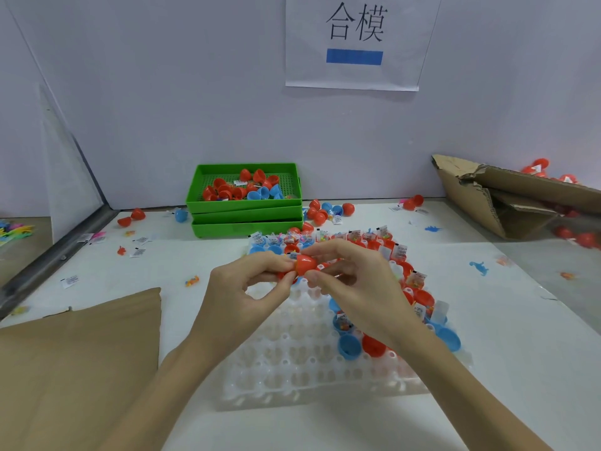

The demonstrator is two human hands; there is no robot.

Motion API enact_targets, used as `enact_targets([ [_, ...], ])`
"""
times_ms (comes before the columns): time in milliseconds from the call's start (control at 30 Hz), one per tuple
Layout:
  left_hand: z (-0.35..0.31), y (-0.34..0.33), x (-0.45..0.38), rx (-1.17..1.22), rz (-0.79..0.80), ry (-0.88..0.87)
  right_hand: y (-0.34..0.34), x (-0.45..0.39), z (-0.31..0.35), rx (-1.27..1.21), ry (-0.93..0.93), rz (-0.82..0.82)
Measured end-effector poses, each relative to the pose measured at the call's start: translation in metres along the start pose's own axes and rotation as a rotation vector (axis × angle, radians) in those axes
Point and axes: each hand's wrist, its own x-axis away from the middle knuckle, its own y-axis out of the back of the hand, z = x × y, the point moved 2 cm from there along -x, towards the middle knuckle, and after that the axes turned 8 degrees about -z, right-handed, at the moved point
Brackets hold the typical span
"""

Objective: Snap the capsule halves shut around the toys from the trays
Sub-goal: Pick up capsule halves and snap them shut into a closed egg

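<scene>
Taking the white cell tray [312, 369] as the landmark and going left to right: left of its near corner lies a flat sheet of brown cardboard [81, 346], its edge well apart from the tray, which leaves a strip of bare white table [182, 255] for the left forearm to lie in.

Above the tray's middle, the left hand [240, 288] pinches 1 end of a red capsule [305, 264] with thumb and curled fingertips; the right hand [354, 275] pinches the other end the same way. The 2 hands face each other, so the push probably runs along the capsule's axis, which is what a snap fit wants. The seam is partly hidden by fingers, so whether the halves have seated I cannot tell. The capsule hangs clear of the tray rather than resting in a cell.

The tray's near and left cells look vacant, while open red and blue halves [349, 346] with bagged toys [416, 278] crowd its far and right rows, presumably parked upright there so each is ready to cap.

Behind the tray's far edge stands a stack of 3 green trays [244, 216], the top 1 holding loose halves. To the right, past open table, a torn cardboard box [507, 203] holds red capsules; the way across to it looks unobstructed.
</scene>
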Motion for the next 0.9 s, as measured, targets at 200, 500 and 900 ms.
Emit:
enact_targets([
  [200, -0.003, 0.003, -0.002, -0.043, 0.068, -0.085, 0.001, -0.001, -0.001, 0.003, -0.007, -0.010],
  [500, 0.001, -0.005, 0.003, -0.010, -0.023, 0.011, 0.002, -0.003, -0.002, 0.011, -0.013, 0.046],
  [900, 0.000, -0.010, 0.004, 0.294, 0.009, 0.232, 0.013, -0.006, 0.003, 0.016, 0.061, 0.049],
])
